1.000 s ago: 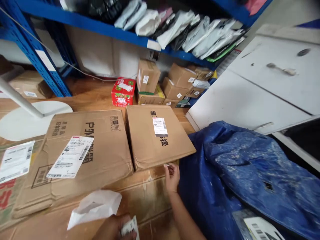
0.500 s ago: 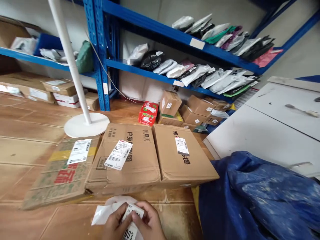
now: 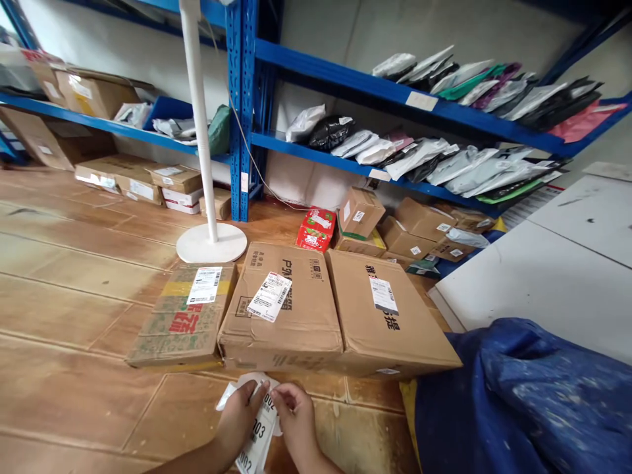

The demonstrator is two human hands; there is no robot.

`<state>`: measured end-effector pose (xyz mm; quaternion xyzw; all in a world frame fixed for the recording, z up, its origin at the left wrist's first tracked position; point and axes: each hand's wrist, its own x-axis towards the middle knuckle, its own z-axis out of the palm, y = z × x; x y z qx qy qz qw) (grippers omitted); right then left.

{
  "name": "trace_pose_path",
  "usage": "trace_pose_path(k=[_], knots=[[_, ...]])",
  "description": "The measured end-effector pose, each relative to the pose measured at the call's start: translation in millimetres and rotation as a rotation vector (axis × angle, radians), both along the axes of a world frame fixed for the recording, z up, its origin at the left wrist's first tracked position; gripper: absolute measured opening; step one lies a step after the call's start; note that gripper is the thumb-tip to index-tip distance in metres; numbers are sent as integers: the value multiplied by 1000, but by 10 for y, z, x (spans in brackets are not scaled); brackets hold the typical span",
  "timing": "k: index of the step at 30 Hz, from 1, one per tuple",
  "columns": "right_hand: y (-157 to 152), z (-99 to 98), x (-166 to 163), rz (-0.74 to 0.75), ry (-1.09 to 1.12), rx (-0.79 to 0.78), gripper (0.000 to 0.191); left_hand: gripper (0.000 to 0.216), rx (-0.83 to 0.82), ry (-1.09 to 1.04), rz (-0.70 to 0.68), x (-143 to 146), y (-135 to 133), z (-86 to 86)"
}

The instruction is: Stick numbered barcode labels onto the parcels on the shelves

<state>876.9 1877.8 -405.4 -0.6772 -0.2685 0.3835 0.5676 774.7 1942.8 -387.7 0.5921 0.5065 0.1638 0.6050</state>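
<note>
My left hand [image 3: 237, 416] grips a strip of white number labels [image 3: 261, 431], its thumb lying along the strip's upper part. Black printed digits, "003" and "002" among them, show on the part that hangs below. At the strip's upper right edge, my right hand [image 3: 297, 415] pinches with thumb and fingertips; exactly what is between the tips is partly hidden. Pale backing paper [image 3: 254, 378] shows behind the fingers. Just beyond my hands lie three cardboard boxes in a row: a flat printed box [image 3: 162, 336], a middle box [image 3: 309, 322] and a right box [image 3: 419, 336], each bearing a shipping label.
A white pole stand [image 3: 212, 243] rises behind the flat box. Blue shelving [image 3: 316, 148] holds bagged parcels, with a red box [image 3: 316, 228] and several cartons [image 3: 363, 212] beneath. At right are a blue tarp [image 3: 533, 395] and a white cabinet [image 3: 553, 257]. Brown tiles cover the floor.
The view has swung left, so the scene sits further right. My right hand has shifted from the strip's face to its upper right edge, and more of the strip's digits show.
</note>
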Motion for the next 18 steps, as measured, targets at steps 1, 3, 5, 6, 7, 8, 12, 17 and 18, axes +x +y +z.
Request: trace_pose_path(k=[1, 3, 5, 6, 7, 8, 12, 17, 18], knots=[[21, 9, 13, 3, 18, -12, 54, 47, -31, -26, -9, 10, 23, 13], [40, 13, 43, 15, 78, -32, 59, 50, -91, -79, -45, 12, 59, 26], [27, 2, 63, 41, 70, -23, 60, 51, -124, -108, -53, -5, 70, 11], [13, -7, 67, 66, 49, -14, 58, 51, -123, -109, -41, -16, 65, -6], [-1, -16, 67, 95, 29, -10, 57, 51, -118, -102, -22, -25, 55, -26], [-12, -25, 67, 125, 13, -12, 56, 50, -113, -92, -1, -31, 42, -43], [4, -36, 135, 120, -102, -9, 57, 44, -108, -83, 14, -41, -13, -7], [100, -38, 469, -60, -467, 98, 52, 27, -75, -44, -141, -160, -135, 189], [111, -50, 537, -88, -518, 103, 53, 23, -84, -24, -184, -205, -177, 208]])
